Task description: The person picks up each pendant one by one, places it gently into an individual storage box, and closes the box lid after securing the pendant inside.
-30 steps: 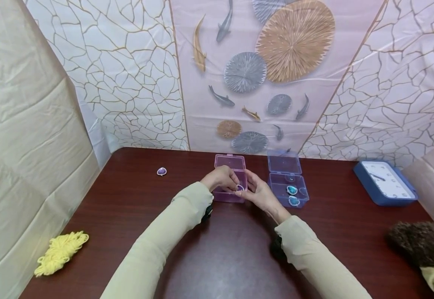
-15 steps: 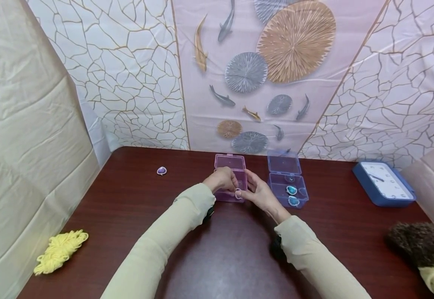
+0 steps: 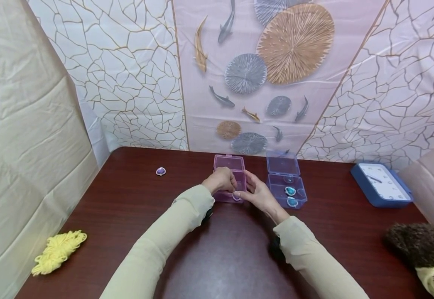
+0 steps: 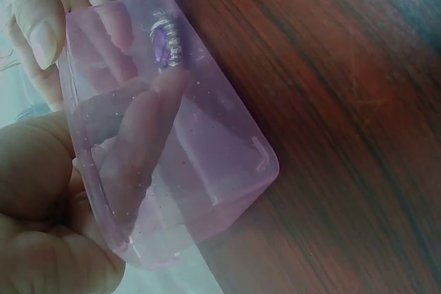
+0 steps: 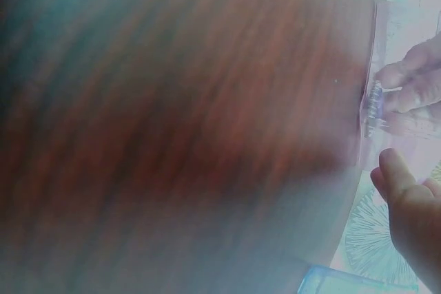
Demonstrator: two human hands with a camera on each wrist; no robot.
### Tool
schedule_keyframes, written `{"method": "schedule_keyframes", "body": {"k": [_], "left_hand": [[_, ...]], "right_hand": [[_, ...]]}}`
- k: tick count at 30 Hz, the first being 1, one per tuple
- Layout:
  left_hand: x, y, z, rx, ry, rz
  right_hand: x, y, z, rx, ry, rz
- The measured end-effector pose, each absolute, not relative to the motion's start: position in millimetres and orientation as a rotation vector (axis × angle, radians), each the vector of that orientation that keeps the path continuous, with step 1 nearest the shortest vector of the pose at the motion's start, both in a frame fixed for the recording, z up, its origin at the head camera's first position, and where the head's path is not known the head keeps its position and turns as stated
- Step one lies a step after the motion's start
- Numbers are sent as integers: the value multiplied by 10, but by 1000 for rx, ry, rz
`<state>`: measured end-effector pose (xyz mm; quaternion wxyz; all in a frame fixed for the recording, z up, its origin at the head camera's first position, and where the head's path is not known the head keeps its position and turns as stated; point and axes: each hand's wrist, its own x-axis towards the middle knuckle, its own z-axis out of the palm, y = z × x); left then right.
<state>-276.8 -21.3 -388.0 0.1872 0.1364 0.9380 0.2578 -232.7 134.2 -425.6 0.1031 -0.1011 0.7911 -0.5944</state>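
Note:
A see-through pink box (image 3: 227, 197) stands at the back middle of the table with its lid (image 3: 229, 162) up. My left hand (image 3: 221, 179) reaches into it, holding a purple jewel with a pale beaded rim (image 3: 236, 197) by the fingertips, low against the front wall. Through the pink plastic, in the left wrist view, a fingertip meets one end of this jewel (image 4: 164, 46). My right hand (image 3: 261, 195) grips the box's right side, its thumb at the front rim. Another purple jewel (image 3: 160, 171) lies on the table to the left.
A blue see-through box (image 3: 273, 199), lid raised, holds several round jewels (image 3: 290, 191), turquoise ones among them. A blue clock (image 3: 383, 185) stands at right, near a dark brown fluffy thing (image 3: 418, 245). Yellow yarn (image 3: 59, 252) lies at front left.
The purple jewel at my left fingertips has come down and slightly left, to the front wall of the pink box. My right hand has stayed on the box.

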Motion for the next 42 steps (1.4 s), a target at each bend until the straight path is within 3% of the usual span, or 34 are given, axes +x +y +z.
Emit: {"method": "schedule_keyframes", "body": {"k": [10,16,23,42], "left_hand": [[-2826,-537,-3693,307,2499,1157],[-3008,-1404,-3685,41,2440,1568],[-2952,-2239,-3987,-271,2699,1401],[-2956,-2259,-4217,-247,2862,1198]], "right_hand": [[-2312,1327,-4258,-257,2295,-1787],[-2327,1322,-4245,-246,2298,-1813],[-2315,1307,-4244,-230,2289,-1801],[-2304,1328,-4244,-274,2293,-1823]]}}
